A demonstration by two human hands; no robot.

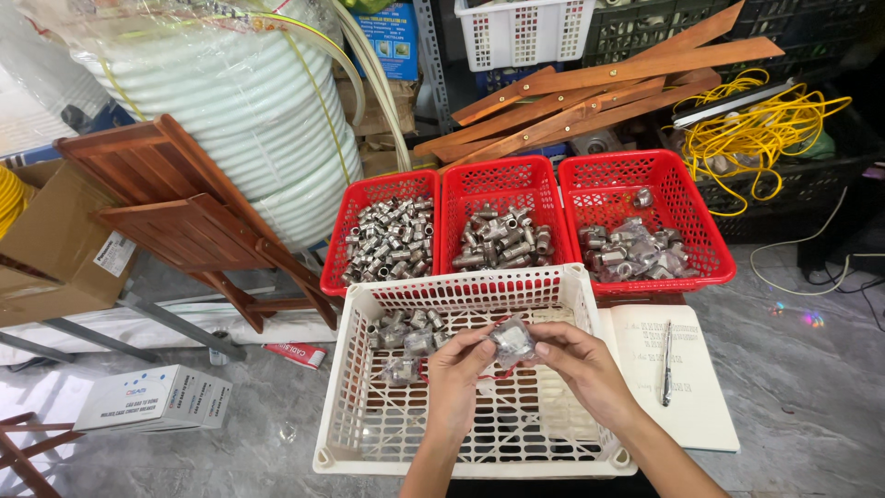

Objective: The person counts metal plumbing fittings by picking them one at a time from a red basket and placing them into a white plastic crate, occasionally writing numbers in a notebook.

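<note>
Both hands [516, 364] half-hide a clear fittings bag [512, 339].

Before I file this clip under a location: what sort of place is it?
Probably a hardware or plumbing storeroom: red baskets of metal fittings, a big hose coil, stacked crates behind.

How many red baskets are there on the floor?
3, side by side behind the white basket: the left red basket, the middle red basket and the right red basket. All hold metal fittings. Others could be hidden in the clutter behind.
</note>
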